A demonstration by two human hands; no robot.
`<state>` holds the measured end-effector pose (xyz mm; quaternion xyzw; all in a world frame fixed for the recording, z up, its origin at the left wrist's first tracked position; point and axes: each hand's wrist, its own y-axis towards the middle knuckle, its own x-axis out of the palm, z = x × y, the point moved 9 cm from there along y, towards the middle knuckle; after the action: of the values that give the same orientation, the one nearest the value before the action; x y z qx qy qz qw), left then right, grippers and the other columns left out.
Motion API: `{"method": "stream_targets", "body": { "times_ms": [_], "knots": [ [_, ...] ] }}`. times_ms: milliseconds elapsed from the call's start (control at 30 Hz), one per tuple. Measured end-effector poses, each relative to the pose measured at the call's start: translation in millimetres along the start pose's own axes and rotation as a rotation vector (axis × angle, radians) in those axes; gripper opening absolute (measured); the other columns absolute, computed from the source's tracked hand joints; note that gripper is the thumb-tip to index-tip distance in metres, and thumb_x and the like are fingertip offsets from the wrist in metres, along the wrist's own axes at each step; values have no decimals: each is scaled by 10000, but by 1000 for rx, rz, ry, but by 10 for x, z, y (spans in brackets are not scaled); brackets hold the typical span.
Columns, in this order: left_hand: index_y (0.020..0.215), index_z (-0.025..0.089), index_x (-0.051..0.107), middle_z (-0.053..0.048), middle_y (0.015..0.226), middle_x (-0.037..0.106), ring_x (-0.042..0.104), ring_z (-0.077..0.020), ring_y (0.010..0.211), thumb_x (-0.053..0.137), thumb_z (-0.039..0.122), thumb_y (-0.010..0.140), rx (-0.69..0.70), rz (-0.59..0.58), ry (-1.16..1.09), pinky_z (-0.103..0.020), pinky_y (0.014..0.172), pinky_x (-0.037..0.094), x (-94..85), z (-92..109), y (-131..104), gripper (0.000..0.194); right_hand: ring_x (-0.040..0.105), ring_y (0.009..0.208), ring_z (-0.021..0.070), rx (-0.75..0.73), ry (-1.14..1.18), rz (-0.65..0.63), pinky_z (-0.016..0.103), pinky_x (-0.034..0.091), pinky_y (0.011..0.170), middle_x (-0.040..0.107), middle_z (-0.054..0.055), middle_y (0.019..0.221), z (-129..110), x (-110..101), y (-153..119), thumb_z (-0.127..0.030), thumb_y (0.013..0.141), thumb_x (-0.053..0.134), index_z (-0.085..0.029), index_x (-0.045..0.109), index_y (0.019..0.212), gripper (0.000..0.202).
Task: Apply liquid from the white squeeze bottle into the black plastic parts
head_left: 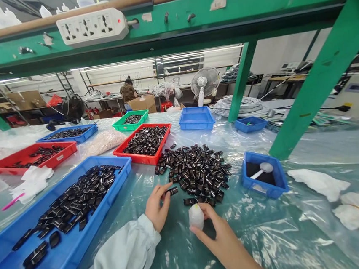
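My left hand (157,206), in a pale blue sleeve, pinches a small black plastic piece (172,191) at the near left edge of a heap of similar black pieces (198,168). My right hand (215,224) grips a small white squeeze bottle (196,217) with a yellowish tip, its fingers wrapped around the far and right sides. The bottle is in front of the heap, apart from the piece in my left hand. To the left, a long blue tray (101,201) carries many more black pieces.
Red tray (156,158) and green tray (144,116) hold black pieces behind the heap. At right, a small blue bin (266,191) contains dark material and a white spoon (265,168). Crumpled tissues (319,182) lie farther right. A green frame post (314,79) slants down to the table.
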<state>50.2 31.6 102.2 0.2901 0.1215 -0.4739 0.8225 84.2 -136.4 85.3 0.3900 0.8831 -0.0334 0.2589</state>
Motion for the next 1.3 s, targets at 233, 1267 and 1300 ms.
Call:
{"method": "stream_targets", "body": {
  "times_ms": [233,1267,1300],
  "knots": [
    [983,103,611,-86,759,675,640,-173,654,536,655,809,-347,-139,-400,-276,619,522,-88,-403,-443,583,573,961,259,113,20,-27,349,483,774,592,80,1097,142,25,-5,-501,922,442,-266,443,1247,402],
    [753,159,471,98,380,427,258,-19,276,745,748,448,-807,72,-941,-126,261,172,7,-509,-790,718,591,1065,233,97,-60,-51,219,531,799,595,89,1164,457,25,39,-542,881,518,-231,453,1202,452],
    [787,162,470,104,379,414,251,-25,281,719,773,453,-792,84,-925,-131,265,172,-9,-500,-776,740,593,1065,232,100,-63,-56,214,535,790,592,88,1171,488,27,39,-546,879,522,-237,453,1207,456]
  ]
}}
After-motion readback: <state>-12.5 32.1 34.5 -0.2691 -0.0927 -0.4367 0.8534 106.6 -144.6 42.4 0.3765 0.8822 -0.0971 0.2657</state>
